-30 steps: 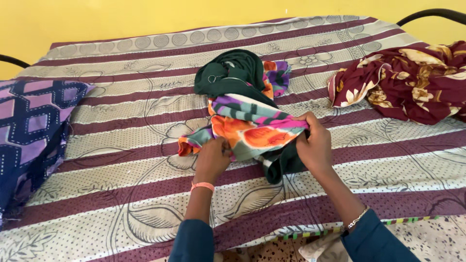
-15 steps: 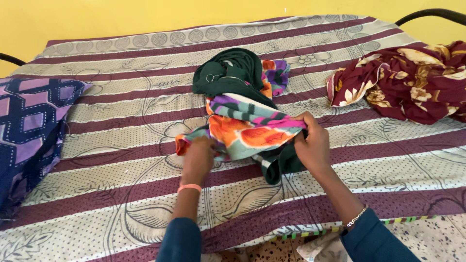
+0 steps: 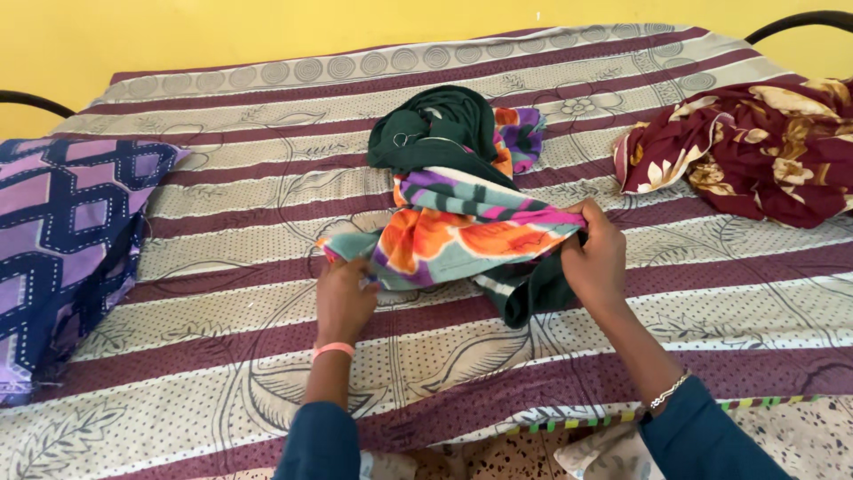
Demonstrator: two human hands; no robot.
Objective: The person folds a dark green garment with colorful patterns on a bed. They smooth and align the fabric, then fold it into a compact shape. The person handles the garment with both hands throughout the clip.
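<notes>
Gripping a colourful floral cloth (image 3: 453, 240), both hands (left hand (image 3: 342, 298), right hand (image 3: 597, 262)), striped bed (image 3: 222, 293)

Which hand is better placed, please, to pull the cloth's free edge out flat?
Probably the left hand: it pinches the colourful cloth at its loose outer corner, while the right hand clamps the bunched part.

Your hands pinch a soft, matt, multicoloured printed cloth garment (image 3: 462, 236) over a matt maroon-and-beige striped cotton bedsheet (image 3: 222, 267), beside a smooth black metal bed rail (image 3: 795, 22).
</notes>
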